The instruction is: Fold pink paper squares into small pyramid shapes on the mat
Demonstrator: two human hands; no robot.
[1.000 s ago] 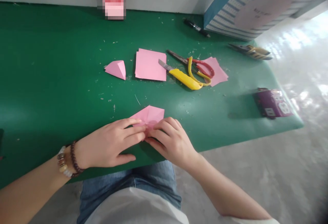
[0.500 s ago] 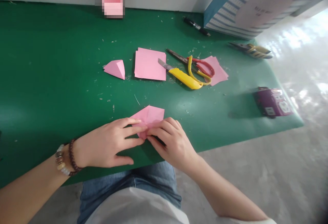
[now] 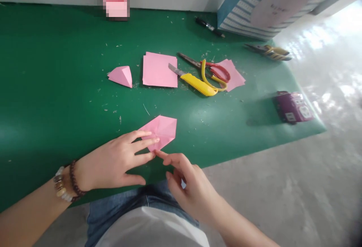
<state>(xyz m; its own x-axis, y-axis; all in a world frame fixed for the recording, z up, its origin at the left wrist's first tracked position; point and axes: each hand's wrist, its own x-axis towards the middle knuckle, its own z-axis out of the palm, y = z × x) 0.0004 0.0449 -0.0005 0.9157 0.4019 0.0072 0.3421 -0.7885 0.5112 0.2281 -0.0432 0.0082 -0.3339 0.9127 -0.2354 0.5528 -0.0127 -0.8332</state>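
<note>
A folded piece of pink paper (image 3: 166,128) with creases lies flat on the green table near its front edge. My left hand (image 3: 123,158) is open, its spread fingertips pressing on the left part of the paper. My right hand (image 3: 188,179) holds nothing. Its index finger reaches out to the paper's lower tip beside my left ring and little fingers, while the other fingers are loosely curled and the thumb is apart. Farther back sit a folded pink paper shape (image 3: 121,76) and a stack of square pink paper sheets (image 3: 158,69).
A yellow utility knife (image 3: 199,84) rests partly on the stack. Scissors (image 3: 213,71) lie over more pink paper (image 3: 234,75). Also on the green table (image 3: 56,88) are a pen (image 3: 209,27), pliers (image 3: 268,51), a purple box (image 3: 294,106) and a striped box (image 3: 263,9).
My right hand has drawn back toward me, off the paper's right side, and now touches the lower tip with its index finger. My left hand stays on the paper. The view has shifted slightly.
</note>
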